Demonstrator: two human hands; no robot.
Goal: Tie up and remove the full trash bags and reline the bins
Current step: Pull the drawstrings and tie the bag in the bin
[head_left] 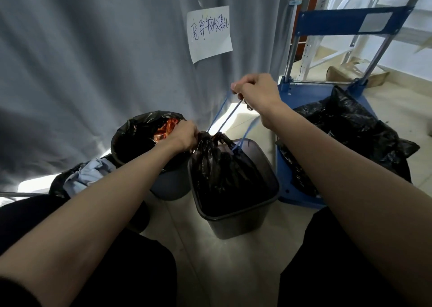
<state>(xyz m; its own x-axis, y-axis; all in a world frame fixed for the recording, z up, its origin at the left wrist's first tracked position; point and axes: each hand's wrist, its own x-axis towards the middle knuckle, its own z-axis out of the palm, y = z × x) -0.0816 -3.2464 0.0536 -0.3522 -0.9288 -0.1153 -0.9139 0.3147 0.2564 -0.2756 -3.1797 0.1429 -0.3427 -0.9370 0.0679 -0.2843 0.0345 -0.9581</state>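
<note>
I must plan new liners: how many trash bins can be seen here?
2. A round bin stands at left by the curtain; a rectangular bin stands in the middle beside it. Others may be hidden.

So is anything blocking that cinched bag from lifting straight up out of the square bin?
Nothing visible. The cinched bag has open space above it; only the left hand at its neck and the right hand pulling the drawstring.

A trash bag (224, 166) sits in the rectangular bin (236, 215); the round bin (168, 185) stands left of it, a platform cart (294, 189) right, a curtain (93, 61) behind.
</note>
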